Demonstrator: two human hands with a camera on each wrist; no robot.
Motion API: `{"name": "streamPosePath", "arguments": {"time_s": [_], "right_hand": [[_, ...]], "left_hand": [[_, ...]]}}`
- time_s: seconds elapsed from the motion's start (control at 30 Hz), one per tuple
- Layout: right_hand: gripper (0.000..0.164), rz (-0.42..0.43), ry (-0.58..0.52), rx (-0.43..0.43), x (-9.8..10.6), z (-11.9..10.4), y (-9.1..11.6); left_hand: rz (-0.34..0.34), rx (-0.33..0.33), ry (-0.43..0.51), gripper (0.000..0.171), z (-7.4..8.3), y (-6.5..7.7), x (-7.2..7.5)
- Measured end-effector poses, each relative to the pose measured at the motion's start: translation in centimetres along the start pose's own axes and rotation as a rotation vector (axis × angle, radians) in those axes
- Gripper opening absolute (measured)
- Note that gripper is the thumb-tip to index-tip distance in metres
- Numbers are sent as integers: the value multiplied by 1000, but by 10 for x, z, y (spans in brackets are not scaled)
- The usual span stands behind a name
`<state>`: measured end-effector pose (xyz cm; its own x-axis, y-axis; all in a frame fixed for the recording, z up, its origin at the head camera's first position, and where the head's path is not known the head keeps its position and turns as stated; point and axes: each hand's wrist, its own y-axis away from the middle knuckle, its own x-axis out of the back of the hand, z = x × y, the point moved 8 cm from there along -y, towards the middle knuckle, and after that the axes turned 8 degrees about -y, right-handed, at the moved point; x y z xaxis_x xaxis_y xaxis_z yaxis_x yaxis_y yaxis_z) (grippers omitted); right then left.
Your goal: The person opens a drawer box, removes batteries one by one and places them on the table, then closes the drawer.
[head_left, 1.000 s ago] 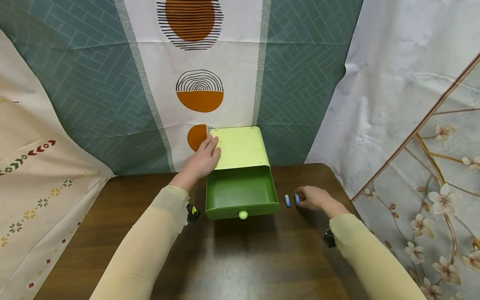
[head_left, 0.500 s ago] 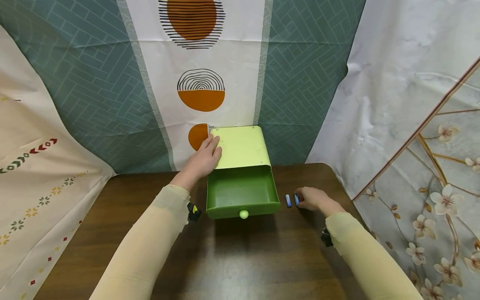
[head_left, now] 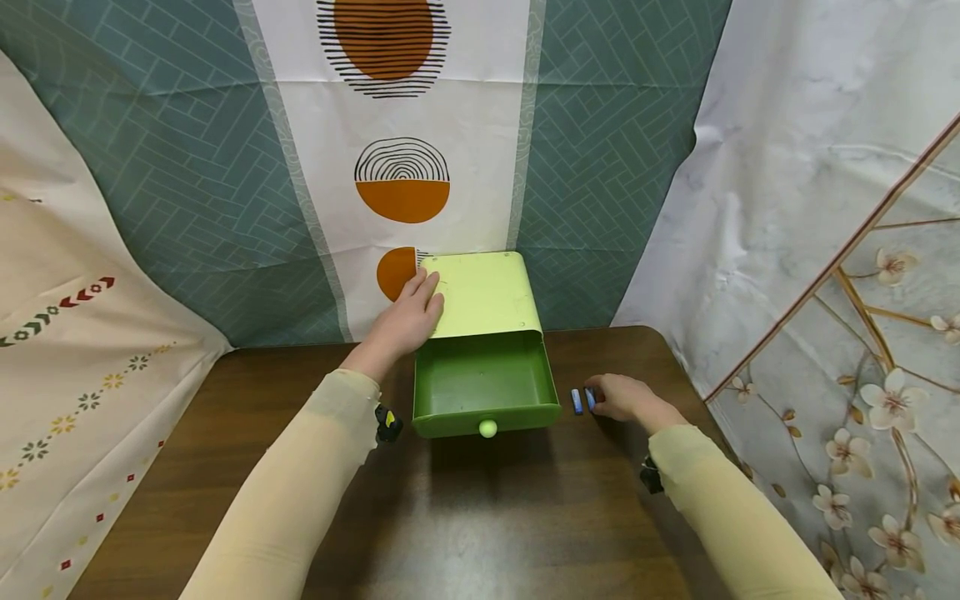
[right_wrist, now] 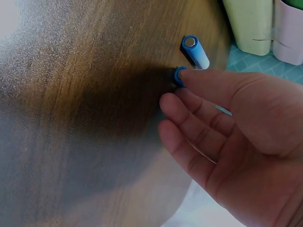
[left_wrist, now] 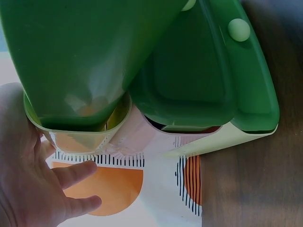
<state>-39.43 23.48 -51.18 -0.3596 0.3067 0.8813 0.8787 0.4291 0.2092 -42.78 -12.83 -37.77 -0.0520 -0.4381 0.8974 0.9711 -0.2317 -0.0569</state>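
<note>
A drawer unit with a pale yellow-green top [head_left: 487, 292] stands against the back cloth, its top green drawer [head_left: 480, 379] pulled out. My left hand [head_left: 401, 321] rests on the left edge of that top, fingers extended. In the left wrist view more green drawer fronts [left_wrist: 255, 80] show below the open one. To the right of the unit, my right hand [head_left: 622, 396] pinches a small blue battery [right_wrist: 179, 75] at the tabletop, mostly covered by thumb and fingers. Close beside it lies a second blue-and-white battery [right_wrist: 199, 54]; I cannot tell whether the two touch.
The dark wooden table [head_left: 480, 533] runs beneath everything. Patterned cloth [head_left: 615, 167] hangs behind the unit, with a floral cloth [head_left: 847, 400] to the right and an embroidered one [head_left: 90, 375] to the left. A round pale knob [head_left: 487, 428] sticks out from the open drawer's front.
My right hand has shifted slightly left, bringing the pinched battery closer to the other one. The left hand and the drawer unit have stayed in place.
</note>
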Motion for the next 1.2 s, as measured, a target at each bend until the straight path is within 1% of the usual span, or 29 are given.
{"name": "streamPosePath", "arguments": {"time_s": [0.1,0.23,0.63,0.8,0.93,1.2], "right_hand": [[47,11,4,-25,1,-3,2],[49,16,24,-36,0,-6,2],[50,41,10,-1,-2,-5,4],[54,59,-5,-16,1,-5,9],[57,102,-10,-16,5,-7,13],[56,236,12,8,18,-22,26]], "left_hand": [[1,0,-7,67,-1,-1,0],[5,3,-15,66,-1,-2,-1],[0,3,-22,67,0,-1,0],[1,3,-25,66,0,-2,0],[5,-1,-24,66,1,-1,1],[9,-7,-23,66,2,-1,1]]}}
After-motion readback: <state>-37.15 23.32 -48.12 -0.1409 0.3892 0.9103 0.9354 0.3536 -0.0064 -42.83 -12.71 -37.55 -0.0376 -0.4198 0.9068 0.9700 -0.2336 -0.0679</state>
